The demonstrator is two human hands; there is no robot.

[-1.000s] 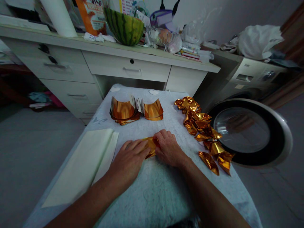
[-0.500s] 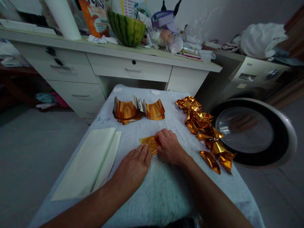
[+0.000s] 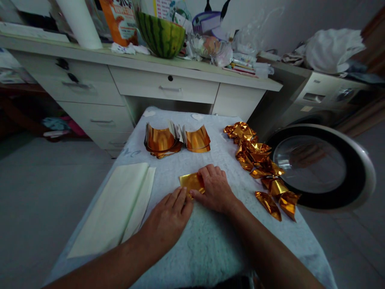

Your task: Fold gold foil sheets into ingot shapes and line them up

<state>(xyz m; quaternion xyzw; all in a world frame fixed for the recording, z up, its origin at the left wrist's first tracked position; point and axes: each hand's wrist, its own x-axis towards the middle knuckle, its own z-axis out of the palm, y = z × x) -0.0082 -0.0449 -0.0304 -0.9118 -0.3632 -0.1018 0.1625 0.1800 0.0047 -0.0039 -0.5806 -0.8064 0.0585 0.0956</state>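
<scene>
A small sheet of gold foil paper (image 3: 192,182) lies on the cloth-covered table between my hands. My left hand (image 3: 170,214) presses its fingertips on the near left edge of the sheet. My right hand (image 3: 217,188) covers the right side, with the thumb reaching along the near edge towards the left fingertips. Both hands are closed on the foil paper, and the part under the fingers is hidden. Beyond them stand two curved stacks of gold foil sheets, a left stack (image 3: 162,139) and a right stack (image 3: 197,139).
Several folded gold foil pieces (image 3: 254,152) lie in a row along the right side of the table. Folded pale paper (image 3: 116,208) lies at the left. An open washing machine door (image 3: 319,166) is at the right, and a white desk (image 3: 164,86) stands behind.
My right thumb has moved left and nearer along the sheet's near edge. The gold foil paper now shows brighter. My left hand stays in nearly the same place.
</scene>
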